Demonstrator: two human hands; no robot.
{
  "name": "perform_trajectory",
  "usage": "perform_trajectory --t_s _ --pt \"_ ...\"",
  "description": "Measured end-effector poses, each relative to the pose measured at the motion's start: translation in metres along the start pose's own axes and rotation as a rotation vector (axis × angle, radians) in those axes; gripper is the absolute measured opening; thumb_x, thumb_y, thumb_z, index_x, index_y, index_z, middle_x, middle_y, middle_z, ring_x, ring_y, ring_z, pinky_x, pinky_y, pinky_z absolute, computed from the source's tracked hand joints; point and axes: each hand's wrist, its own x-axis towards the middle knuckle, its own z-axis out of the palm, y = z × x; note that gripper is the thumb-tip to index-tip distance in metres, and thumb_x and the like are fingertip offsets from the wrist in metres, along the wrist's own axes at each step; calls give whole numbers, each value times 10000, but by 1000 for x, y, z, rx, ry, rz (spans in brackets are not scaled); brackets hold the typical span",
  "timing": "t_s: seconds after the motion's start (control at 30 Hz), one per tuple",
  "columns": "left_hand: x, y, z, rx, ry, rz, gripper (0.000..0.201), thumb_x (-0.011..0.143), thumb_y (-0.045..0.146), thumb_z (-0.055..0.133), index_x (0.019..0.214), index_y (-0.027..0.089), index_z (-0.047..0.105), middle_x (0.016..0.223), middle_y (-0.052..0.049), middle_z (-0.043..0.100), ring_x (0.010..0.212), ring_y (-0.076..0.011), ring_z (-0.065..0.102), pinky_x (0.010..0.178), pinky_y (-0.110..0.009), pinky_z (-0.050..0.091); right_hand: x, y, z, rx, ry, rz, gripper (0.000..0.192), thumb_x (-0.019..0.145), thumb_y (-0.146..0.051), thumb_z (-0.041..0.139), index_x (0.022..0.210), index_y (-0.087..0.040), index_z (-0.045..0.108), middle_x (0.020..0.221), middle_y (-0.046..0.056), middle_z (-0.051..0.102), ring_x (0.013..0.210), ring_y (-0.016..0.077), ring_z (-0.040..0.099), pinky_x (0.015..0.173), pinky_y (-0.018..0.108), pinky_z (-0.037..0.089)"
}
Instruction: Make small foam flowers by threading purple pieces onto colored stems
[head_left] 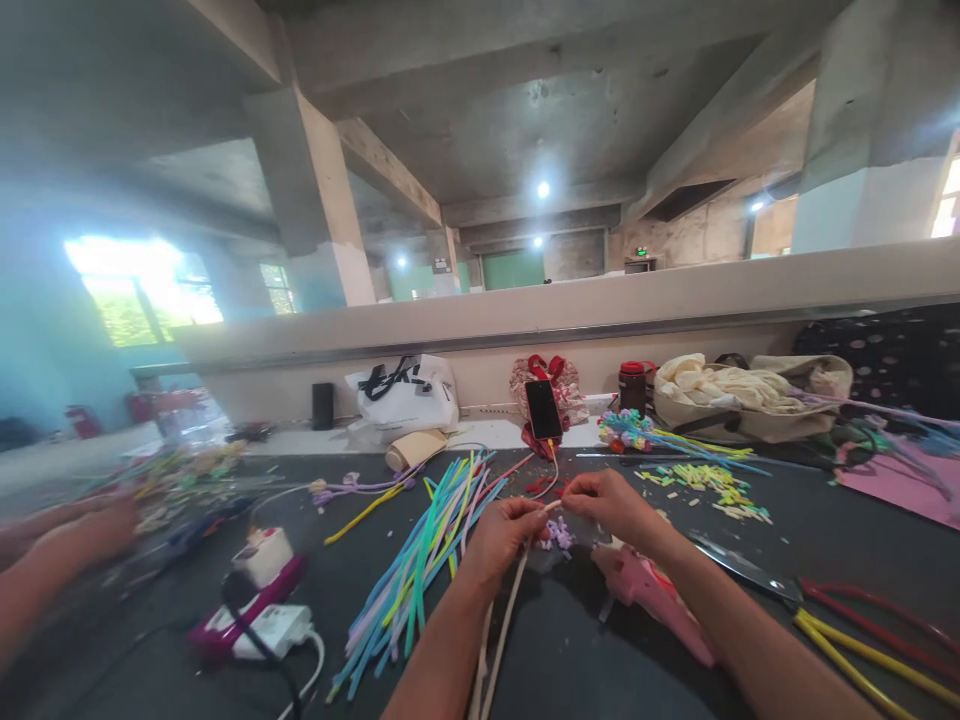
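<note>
My left hand (pixel 504 540) and my right hand (pixel 606 502) meet over the middle of the black tabletop, both with closed fingertips. Between them they pinch a beige pipe cleaner (pixel 553 506), whose long ends hang down past my left wrist. Small lilac pieces (pixel 559 537) lie just under my fingers. Beneath my right forearm rests a pink glue gun (pixel 664 605), partly hidden by the arm. A bundle of blue, green, yellow and lilac pipe cleaners (pixel 424 560) spreads out left of my left hand.
Scissors (pixel 742 568) lie at right, near red and yellow strands. Yellow cut pieces (pixel 701 482) are scattered behind. A phone (pixel 543 411) on a cable leans at the back. A power strip (pixel 251 605) with plugs sits left. A co-worker's blurred hand (pixel 82 535) is far left.
</note>
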Motion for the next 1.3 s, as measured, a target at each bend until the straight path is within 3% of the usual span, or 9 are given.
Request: perform_trajectory --t_s 0.17,0.3,0.47,0.7,0.87,1.03,1.13,1.3 --pt "1 -4 -1 -112 42 -39 296 558 379 640 721 145 563 547 4 588 408 -65 474 374 -171 275 -3 0 6 107 -171 29 258 640 -395 557 656 -144 618 421 -50 465 343 51 346 340 175 239" --pt "1 -6 7 -171 70 -41 284 570 374 620 710 160 500 521 18 565 380 -69 478 348 -166 275 -2 0 12 260 -69 22 295 640 -409 569 696 -124 620 400 -55 435 329 48 330 324 177 234" --pt "0 -9 14 -157 76 -16 166 558 234 611 658 155 505 556 21 566 408 -89 518 353 -180 349 0 1 18 230 6 -24 257 658 -375 560 663 -124 613 405 -48 461 344 57 370 351 184 289" --pt "1 -8 13 -130 66 -33 158 546 96 539 697 132 570 526 15 575 399 -86 505 349 -175 363 0 4 20 78 -18 -183 176 683 -280 535 698 -153 657 583 -16 544 445 71 465 413 176 356" --pt "0 -7 9 -183 -10 -52 114 589 183 576 666 108 612 511 8 557 399 -57 460 359 -156 341 0 7 18 -80 42 -307 143 707 -216 524 744 -183 658 645 -4 584 582 101 527 513 179 387" --pt "1 -8 4 -265 -53 -96 231 629 328 586 685 106 615 562 -1 559 419 -42 453 342 -134 303 -1 5 20 -255 41 -436 172 740 -139 485 719 -190 647 675 -1 581 645 102 529 606 188 383" --pt "3 -10 2 -298 -66 -131 216 611 316 611 656 105 612 544 13 539 412 -32 445 330 -123 274 -3 6 21 -360 11 -500 213 756 -117 460 683 -193 646 680 4 564 654 101 516 627 189 372" --pt "6 -14 0 -317 -76 -172 212 607 297 616 685 99 620 563 -1 560 428 -42 473 338 -125 292 -3 8 21 -511 -22 -552 239 744 -97 457 786 -235 647 725 3 542 667 108 492 577 191 336"
